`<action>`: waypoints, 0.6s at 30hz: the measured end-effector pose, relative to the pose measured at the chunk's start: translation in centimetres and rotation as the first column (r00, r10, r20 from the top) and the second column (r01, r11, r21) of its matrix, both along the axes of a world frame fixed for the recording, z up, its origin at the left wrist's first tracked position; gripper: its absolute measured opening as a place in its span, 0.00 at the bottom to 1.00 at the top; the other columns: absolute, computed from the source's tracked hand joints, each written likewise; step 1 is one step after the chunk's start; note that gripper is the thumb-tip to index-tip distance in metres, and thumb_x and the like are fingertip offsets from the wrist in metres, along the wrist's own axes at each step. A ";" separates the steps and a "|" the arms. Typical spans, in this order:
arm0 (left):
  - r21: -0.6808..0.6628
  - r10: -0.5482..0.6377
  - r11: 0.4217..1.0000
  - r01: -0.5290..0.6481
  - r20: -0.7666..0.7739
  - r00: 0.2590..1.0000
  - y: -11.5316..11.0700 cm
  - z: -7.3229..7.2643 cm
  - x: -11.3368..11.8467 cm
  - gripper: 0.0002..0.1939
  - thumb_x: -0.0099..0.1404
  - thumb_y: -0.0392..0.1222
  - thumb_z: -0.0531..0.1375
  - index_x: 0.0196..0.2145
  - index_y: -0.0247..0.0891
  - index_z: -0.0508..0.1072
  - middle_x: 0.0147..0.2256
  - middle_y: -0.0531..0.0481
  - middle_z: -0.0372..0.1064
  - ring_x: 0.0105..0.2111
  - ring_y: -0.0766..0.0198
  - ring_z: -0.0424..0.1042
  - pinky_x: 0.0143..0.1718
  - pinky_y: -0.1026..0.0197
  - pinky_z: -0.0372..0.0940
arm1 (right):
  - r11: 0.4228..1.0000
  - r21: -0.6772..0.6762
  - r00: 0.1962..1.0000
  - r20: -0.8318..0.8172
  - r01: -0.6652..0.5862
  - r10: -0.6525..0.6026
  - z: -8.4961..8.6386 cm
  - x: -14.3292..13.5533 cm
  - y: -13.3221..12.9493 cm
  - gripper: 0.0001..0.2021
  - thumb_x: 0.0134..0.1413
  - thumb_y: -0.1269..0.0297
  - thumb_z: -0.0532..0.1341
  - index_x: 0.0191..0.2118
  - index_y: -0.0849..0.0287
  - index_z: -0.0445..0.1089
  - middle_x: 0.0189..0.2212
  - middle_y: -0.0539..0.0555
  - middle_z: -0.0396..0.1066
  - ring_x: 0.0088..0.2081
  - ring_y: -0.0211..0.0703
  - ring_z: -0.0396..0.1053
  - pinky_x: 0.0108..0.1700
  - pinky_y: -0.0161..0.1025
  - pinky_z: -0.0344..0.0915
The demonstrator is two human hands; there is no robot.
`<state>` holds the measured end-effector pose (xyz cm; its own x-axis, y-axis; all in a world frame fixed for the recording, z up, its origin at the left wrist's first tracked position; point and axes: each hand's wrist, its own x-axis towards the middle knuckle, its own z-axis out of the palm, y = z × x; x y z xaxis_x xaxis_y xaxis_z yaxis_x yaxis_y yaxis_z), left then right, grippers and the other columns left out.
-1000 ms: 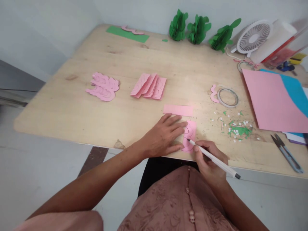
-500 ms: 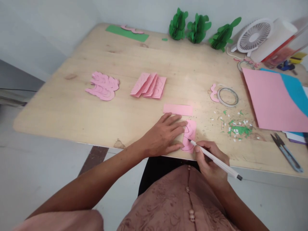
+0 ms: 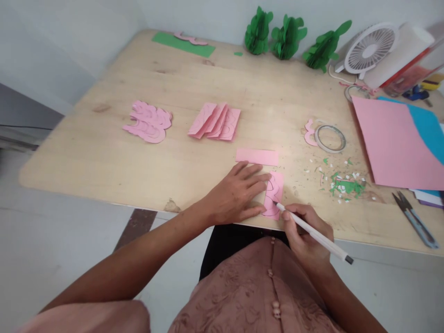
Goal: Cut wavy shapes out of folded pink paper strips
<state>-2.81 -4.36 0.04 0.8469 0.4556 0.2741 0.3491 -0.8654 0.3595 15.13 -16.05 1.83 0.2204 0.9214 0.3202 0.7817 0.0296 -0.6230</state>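
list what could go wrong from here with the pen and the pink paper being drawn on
The marked pink paper may twist and spoil the line: the left hand steadies only its left side while the right hand holds the white pen to it.

The paper lies close to the table's front edge, so a slip could carry it over.

The thread snips lie near that edge too; a stray elbow might knock them off.

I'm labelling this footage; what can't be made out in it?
In the head view:
Drawn-on pink slip: left edge partly covered by the left hand.
Right hand: some fingers hidden by the hand itself.
Blue sheet: partly under the pink sheet, cut off by the right edge.
Scraps: too small for exact shapes.
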 end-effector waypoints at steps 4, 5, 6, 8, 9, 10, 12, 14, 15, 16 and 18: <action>0.001 0.000 1.000 0.000 0.001 1.000 0.0 -0.1 0.0 0.15 0.68 0.52 0.55 0.43 0.37 0.69 0.60 0.45 0.62 0.61 0.48 0.56 0.63 0.43 0.47 | 1.000 0.008 1.000 0.005 -0.014 0.014 0.1 0.0 0.0 0.03 0.55 0.67 0.60 0.32 0.57 0.71 0.22 0.48 0.72 0.19 0.35 0.66 0.21 0.32 0.61; -0.001 0.001 1.000 -0.001 0.002 1.000 0.0 -0.1 0.0 0.15 0.67 0.52 0.55 0.43 0.38 0.69 0.60 0.45 0.62 0.61 0.48 0.56 0.63 0.43 0.47 | 1.000 0.009 1.000 0.005 -0.015 0.015 0.1 0.0 -0.1 0.03 0.55 0.67 0.60 0.32 0.57 0.71 0.22 0.47 0.72 0.19 0.35 0.66 0.21 0.32 0.61; -0.003 0.002 1.000 -0.002 0.003 1.000 0.0 -0.1 0.0 0.15 0.67 0.51 0.55 0.43 0.38 0.68 0.60 0.45 0.63 0.61 0.48 0.56 0.63 0.43 0.47 | 1.000 0.014 1.000 0.006 -0.014 0.014 0.1 0.1 -0.1 0.03 0.55 0.67 0.60 0.32 0.57 0.71 0.22 0.47 0.72 0.19 0.35 0.67 0.21 0.31 0.61; -0.005 0.001 1.000 -0.001 0.005 1.000 0.0 -0.1 0.0 0.15 0.67 0.51 0.56 0.43 0.38 0.68 0.60 0.45 0.63 0.61 0.48 0.56 0.63 0.43 0.47 | 1.000 0.015 1.000 0.012 -0.008 0.008 0.3 0.1 -0.1 0.03 0.55 0.67 0.60 0.32 0.57 0.70 0.22 0.47 0.72 0.19 0.35 0.67 0.21 0.32 0.62; -0.005 -0.001 1.000 0.001 0.005 1.000 0.0 -0.1 0.0 0.15 0.67 0.51 0.56 0.43 0.38 0.68 0.60 0.45 0.63 0.61 0.48 0.56 0.64 0.43 0.47 | 1.000 0.012 1.000 0.016 -0.007 0.006 0.3 0.1 -0.1 0.03 0.55 0.67 0.60 0.31 0.57 0.70 0.21 0.47 0.72 0.19 0.35 0.67 0.21 0.32 0.62; -0.004 -0.002 1.000 0.002 0.004 1.000 0.0 -0.1 0.0 0.15 0.67 0.51 0.56 0.43 0.38 0.68 0.60 0.45 0.63 0.61 0.48 0.56 0.64 0.43 0.47 | 1.000 0.009 1.000 0.017 -0.007 0.007 0.4 0.1 -0.1 0.03 0.55 0.67 0.60 0.31 0.57 0.70 0.21 0.47 0.72 0.19 0.35 0.67 0.21 0.32 0.62; -0.004 -0.004 1.000 0.004 0.002 1.000 0.0 -0.1 0.0 0.15 0.67 0.51 0.56 0.43 0.38 0.68 0.60 0.45 0.63 0.61 0.48 0.55 0.64 0.43 0.47 | 1.000 0.004 1.000 0.018 -0.011 0.010 0.4 0.0 -0.1 0.03 0.55 0.67 0.60 0.31 0.57 0.70 0.21 0.47 0.72 0.19 0.35 0.67 0.22 0.32 0.62; -0.005 -0.005 1.000 0.005 -0.002 1.000 0.1 -0.1 0.0 0.15 0.67 0.51 0.56 0.43 0.38 0.68 0.60 0.44 0.62 0.61 0.48 0.56 0.63 0.43 0.48 | 1.000 0.000 1.000 0.022 -0.013 0.013 0.4 0.0 -0.2 0.03 0.55 0.67 0.60 0.31 0.56 0.70 0.21 0.47 0.72 0.20 0.35 0.68 0.22 0.32 0.62; -0.005 -0.006 1.000 0.006 -0.002 1.000 0.1 -0.1 0.0 0.15 0.67 0.51 0.56 0.43 0.38 0.69 0.60 0.44 0.62 0.61 0.48 0.56 0.63 0.43 0.48 | 1.000 -0.002 1.000 0.023 -0.012 0.012 0.3 0.0 -0.2 0.03 0.55 0.67 0.60 0.31 0.56 0.70 0.22 0.47 0.72 0.20 0.35 0.68 0.22 0.32 0.63; -0.003 -0.006 1.000 0.006 0.000 1.000 0.1 -0.1 0.0 0.15 0.67 0.52 0.56 0.43 0.38 0.69 0.60 0.44 0.62 0.61 0.48 0.56 0.63 0.43 0.48 | 1.000 -0.001 1.000 0.023 -0.012 0.012 0.3 0.0 -0.2 0.03 0.55 0.67 0.60 0.31 0.56 0.70 0.22 0.47 0.72 0.20 0.35 0.68 0.22 0.31 0.63; 0.003 -0.008 1.000 0.008 0.007 1.000 0.1 -0.1 0.0 0.15 0.67 0.52 0.56 0.43 0.37 0.69 0.60 0.44 0.63 0.61 0.47 0.56 0.63 0.43 0.48 | 1.000 0.009 1.000 0.022 -0.012 0.012 0.2 0.0 -0.3 0.03 0.55 0.67 0.60 0.31 0.57 0.70 0.22 0.47 0.72 0.21 0.35 0.68 0.22 0.31 0.62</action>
<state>-2.83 -4.27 -0.10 0.8487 0.4479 0.2813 0.3395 -0.8692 0.3596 15.17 -16.30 2.07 0.2027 0.9209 0.3330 0.7945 0.0442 -0.6057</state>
